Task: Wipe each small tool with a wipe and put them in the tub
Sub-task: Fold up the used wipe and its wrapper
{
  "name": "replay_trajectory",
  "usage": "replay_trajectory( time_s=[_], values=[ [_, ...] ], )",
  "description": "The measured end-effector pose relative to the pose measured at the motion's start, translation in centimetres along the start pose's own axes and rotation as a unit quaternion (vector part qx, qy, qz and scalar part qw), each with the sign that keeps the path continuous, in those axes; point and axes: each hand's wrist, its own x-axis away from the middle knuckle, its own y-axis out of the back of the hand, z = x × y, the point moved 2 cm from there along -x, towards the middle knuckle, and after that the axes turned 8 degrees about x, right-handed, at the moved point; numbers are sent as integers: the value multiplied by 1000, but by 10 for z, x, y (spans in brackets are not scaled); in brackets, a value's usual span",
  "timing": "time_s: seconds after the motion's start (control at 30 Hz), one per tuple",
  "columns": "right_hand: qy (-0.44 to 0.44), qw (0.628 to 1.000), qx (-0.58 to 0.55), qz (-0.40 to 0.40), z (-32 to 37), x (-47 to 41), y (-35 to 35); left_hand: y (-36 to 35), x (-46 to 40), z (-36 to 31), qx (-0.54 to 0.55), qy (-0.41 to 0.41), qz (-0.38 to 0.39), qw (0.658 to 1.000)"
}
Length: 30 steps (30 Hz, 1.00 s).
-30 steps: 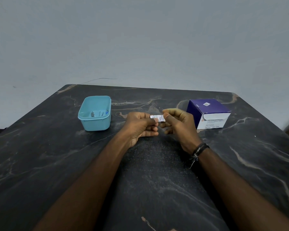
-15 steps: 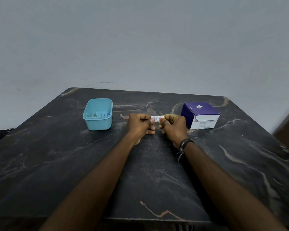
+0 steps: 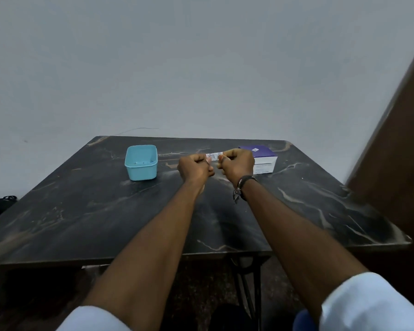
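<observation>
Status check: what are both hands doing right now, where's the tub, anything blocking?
Left hand and right hand each grip one end of the wipe packet. Blue tub left of hands, path clear. Purple box behind right hand.

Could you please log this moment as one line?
left hand + right hand: pinching wipe packet | tub: left | box: right

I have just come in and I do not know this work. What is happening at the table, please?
A person holds a small white packet above the dark table, pinching one end with the left hand and the other end with the right hand, as if to tear it open. A blue tub stands to the left of the hands with a few small items inside, too small to identify. A purple box sits on the right, partly behind the right hand.
</observation>
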Motion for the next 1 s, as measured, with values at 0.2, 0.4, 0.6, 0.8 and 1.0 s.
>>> replay_trajectory(
  time_s=[0.2, 0.4, 0.6, 0.8, 1.0],
  values=[
    [-25, 996, 13, -83, -8, 41, 66, -36, 47, 0, 30, 17, 55, 998],
    [-68, 979, 13, -190, -35, 94, 173, -104, 135, 15, 43, 41, 173, 983],
    [-85, 946, 102, -295, -68, 158, 296, -172, 252, 26, 32, 46, 293, 954],
    [-119, 927, 117, -335, -106, 200, 365, -207, 332, 41, 18, 45, 359, 932],
    [-189, 922, 72, -330, -176, 214, 366, -215, 355, 107, -45, 78, 368, 926]
  ],
)
